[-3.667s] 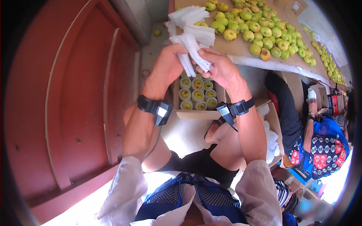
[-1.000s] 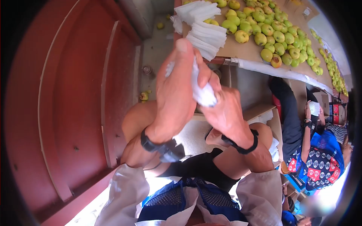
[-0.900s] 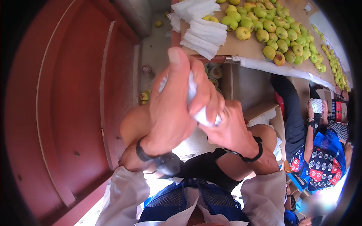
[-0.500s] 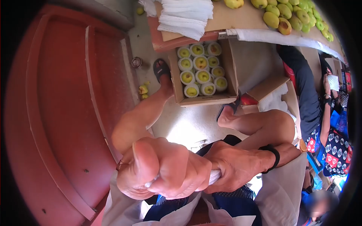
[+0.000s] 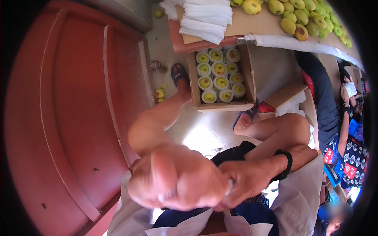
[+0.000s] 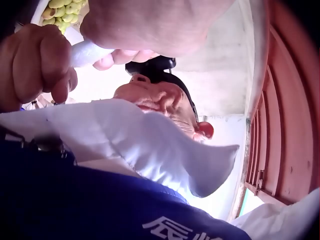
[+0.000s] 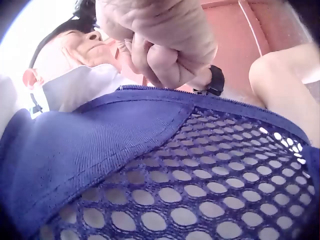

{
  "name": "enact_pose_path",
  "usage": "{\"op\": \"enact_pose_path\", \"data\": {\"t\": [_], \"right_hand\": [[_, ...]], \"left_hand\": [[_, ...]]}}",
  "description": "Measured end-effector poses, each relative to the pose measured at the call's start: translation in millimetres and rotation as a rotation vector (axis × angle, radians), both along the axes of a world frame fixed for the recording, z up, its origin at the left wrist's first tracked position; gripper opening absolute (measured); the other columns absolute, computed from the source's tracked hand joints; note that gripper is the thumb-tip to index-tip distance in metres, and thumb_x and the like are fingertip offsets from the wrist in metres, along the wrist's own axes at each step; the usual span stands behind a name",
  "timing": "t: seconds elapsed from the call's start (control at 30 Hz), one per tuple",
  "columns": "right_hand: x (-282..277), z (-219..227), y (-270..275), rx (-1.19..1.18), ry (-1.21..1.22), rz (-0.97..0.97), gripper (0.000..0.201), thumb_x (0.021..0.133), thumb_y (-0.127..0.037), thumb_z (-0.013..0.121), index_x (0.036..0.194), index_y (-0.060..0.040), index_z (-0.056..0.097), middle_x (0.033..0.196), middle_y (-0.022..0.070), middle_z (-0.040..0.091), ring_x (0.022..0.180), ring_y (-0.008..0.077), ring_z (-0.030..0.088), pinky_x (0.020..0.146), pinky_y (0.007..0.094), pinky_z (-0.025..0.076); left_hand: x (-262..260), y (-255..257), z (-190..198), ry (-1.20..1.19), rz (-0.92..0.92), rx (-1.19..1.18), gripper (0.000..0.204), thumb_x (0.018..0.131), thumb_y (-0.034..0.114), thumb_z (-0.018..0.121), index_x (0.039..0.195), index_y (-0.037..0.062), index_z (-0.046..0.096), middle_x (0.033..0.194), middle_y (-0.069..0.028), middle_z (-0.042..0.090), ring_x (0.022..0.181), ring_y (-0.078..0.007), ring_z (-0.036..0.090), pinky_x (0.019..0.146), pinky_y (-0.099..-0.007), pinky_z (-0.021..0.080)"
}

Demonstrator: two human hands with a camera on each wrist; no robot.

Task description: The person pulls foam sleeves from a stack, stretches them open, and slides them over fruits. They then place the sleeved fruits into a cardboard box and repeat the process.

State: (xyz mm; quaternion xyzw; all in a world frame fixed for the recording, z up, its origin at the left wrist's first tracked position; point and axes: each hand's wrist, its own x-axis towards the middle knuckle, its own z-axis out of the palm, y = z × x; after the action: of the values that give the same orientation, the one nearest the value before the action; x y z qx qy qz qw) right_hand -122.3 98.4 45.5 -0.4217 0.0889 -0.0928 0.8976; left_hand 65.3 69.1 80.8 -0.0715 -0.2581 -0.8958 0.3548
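Note:
Close to the chest, the left hand (image 5: pixel 177 179) curls round a white foam net bundle (image 5: pixel 230 186), its thumb on top. Beside it, the right hand (image 5: pixel 250 181) grips the bundle's other end. The left wrist view shows the white bundle (image 6: pixel 89 53) stretching between the left hand (image 6: pixel 150 25) and the curled fingers of the right hand (image 6: pixel 37 65). Most of the bundle is hidden inside the hands. In the right wrist view the right hand (image 7: pixel 160 35) is curled, and the bundle cannot be made out.
A cardboard box (image 5: pixel 224 107) of net-wrapped apples (image 5: pixel 219 69) stands on the floor between the feet. Flat white nets (image 5: pixel 206 17) and loose apples (image 5: pixel 301 17) lie on the table above. An open box (image 5: pixel 291 96) stands at the right, near another person; a red door (image 5: pixel 75 118) is left.
Both hands have come down from above the box to the chest, still gripping the bundle, which was more exposed earlier. The box of apples is in view again. The head view has shifted slightly.

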Motion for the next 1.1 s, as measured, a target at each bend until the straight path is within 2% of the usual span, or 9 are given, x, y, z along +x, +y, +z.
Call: {"op": "enact_pose_path", "data": {"t": [0.03,0.07,0.17,0.23,0.3,0.47,0.6,0.97,1.1], "right_hand": [[0,4,1,-0.04,0.014,-0.134,0.026,0.093,-0.024,0.068,0.088,0.0019,0.064,0.069,-0.001,0.058,0.065,0.0081,0.052,0.059,0.0302,0.044],[-3,2,-10,0.027,0.099,-0.06,0.027,0.093,-0.025,0.068,0.092,0.0011,0.066,0.073,-0.0014,0.061,0.068,0.0086,0.054,0.063,0.0291,0.046],[6,-5,-35,-0.533,0.413,-0.513,0.027,0.09,-0.025,0.07,0.095,0.0013,0.066,0.067,0.0114,0.063,0.062,0.0151,0.063,0.06,0.033,0.05],[8,1,-53,-0.794,0.762,-0.484,0.028,0.086,-0.027,0.07,0.092,-0.001,0.065,0.067,0.0169,0.063,0.063,0.0303,0.066,0.062,0.0411,0.052],[13,-31,-58,-1.138,0.795,-0.708,0.028,0.085,-0.028,0.07,0.087,-0.0008,0.064,0.066,0.0187,0.062,0.064,0.0361,0.065,0.064,0.0446,0.052],[11,-33,-66,-0.979,0.861,-0.861,0.054,0.081,-0.019,0.083,0.12,-0.0026,0.05,0.107,0.0229,0.065,0.097,0.0393,0.065,0.083,0.0431,0.052],[14,-31,-72,-1.037,0.631,-1.099,0.045,0.084,-0.013,0.079,0.119,-0.0046,0.053,0.108,0.0197,0.067,0.098,0.0379,0.065,0.086,0.0435,0.052],[-5,14,-118,-1.294,0.838,-0.948,0.034,0.084,-0.018,0.07,0.115,-0.005,0.065,0.111,0.0213,0.067,0.105,0.0421,0.064,0.09,0.0458,0.051],[-9,0,-141,-1.266,0.9,-0.962,0.038,0.083,-0.015,0.073,0.116,0.0014,0.066,0.114,0.0186,0.068,0.105,0.0308,0.067,0.091,0.0394,0.051]], "left_hand": [[0,3,7,-0.067,0.078,0.102,0.055,0.111,0.049,0.025,0.069,0.0159,0.04,0.055,0.0043,0.04,0.047,-0.0163,0.036,0.053,-0.0348,0.032],[2,-3,8,-0.153,0.131,0.192,0.053,0.112,0.046,0.026,0.071,0.0161,0.041,0.055,0.0039,0.04,0.047,-0.0157,0.035,0.054,-0.0341,0.034],[-4,-42,-8,-0.222,0.297,0.274,0.047,0.112,0.044,0.032,0.076,0.0156,0.044,0.058,0.0008,0.04,0.05,-0.016,0.037,0.063,-0.0335,0.041],[-5,-57,-27,-0.197,0.33,0.366,0.048,0.113,0.041,0.027,0.079,0.0146,0.048,0.059,0.0007,0.04,0.056,-0.0161,0.04,0.069,-0.0351,0.038],[-13,-66,-38,-0.292,0.448,0.41,0.043,0.112,0.041,0.035,0.08,0.0142,0.046,0.062,0.0014,0.037,0.061,-0.0158,0.04,0.072,-0.035,0.039],[-19,-83,-59,-0.376,0.687,0.432,0.04,0.11,0.041,0.044,0.081,0.0139,0.044,0.065,0.0017,0.034,0.064,-0.0163,0.038,0.075,-0.0366,0.041],[-16,-92,-56,-0.271,0.757,0.442,0.04,0.109,0.042,0.047,0.083,0.0118,0.044,0.068,-0.0002,0.037,0.072,-0.0194,0.042,0.079,-0.0396,0.043],[-21,-112,-27,-0.261,0.809,0.319,0.035,0.105,0.041,0.056,0.092,0.0084,0.051,0.084,-0.0068,0.052,0.099,-0.0267,0.055,0.099,-0.0471,0.044],[-11,-124,-42,-0.319,0.732,0.236,0.028,0.104,0.033,0.058,0.104,0.0047,0.057,0.102,-0.0119,0.059,0.116,-0.029,0.056,0.108,-0.0455,0.042]]}}
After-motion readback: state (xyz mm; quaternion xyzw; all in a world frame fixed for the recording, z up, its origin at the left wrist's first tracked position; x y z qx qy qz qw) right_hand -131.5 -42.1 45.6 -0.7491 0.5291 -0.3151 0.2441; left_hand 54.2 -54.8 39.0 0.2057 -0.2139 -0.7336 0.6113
